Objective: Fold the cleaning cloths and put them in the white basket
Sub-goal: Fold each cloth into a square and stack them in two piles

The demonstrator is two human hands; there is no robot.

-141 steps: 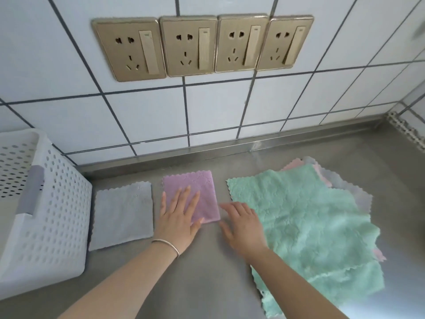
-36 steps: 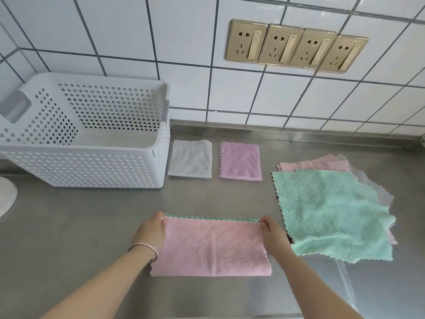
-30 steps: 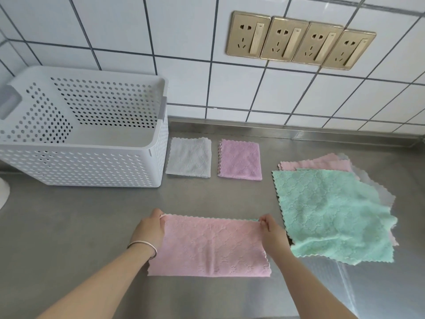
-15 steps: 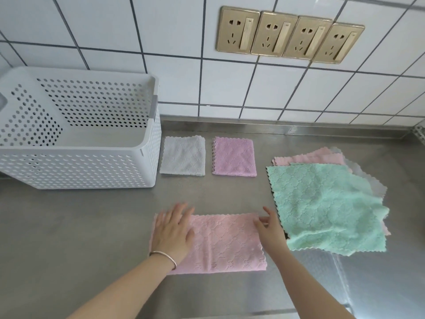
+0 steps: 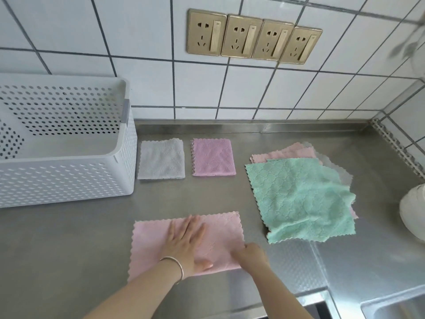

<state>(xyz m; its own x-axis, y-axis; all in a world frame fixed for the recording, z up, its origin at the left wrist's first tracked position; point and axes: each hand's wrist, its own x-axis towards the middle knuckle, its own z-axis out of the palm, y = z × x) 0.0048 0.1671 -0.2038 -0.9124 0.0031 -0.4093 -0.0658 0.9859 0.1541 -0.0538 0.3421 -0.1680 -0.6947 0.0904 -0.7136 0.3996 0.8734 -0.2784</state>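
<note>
- Half-folded pink microfibre cloth (image 5: 147, 245) lies flat on steel countertop (image 5: 69, 245), front centre; long axis runs left-right, scalloped edges at far side & both ends.
- White perforated plastic basket (image 5: 69, 180) at far left, cut off by frame edge; interior partly seen.
- Left hand (image 5: 186, 244) flat on cloth centre, fingers straight, close together, pointing away.
- Right hand (image 5: 251, 255) at cloth's right edge, fingers curled; can't tell if pinching the edge.
- Both forearms cut off at bottom.

Bare counter (image 5: 69, 238) lies before the white basket (image 5: 69, 180) (left).
</note>
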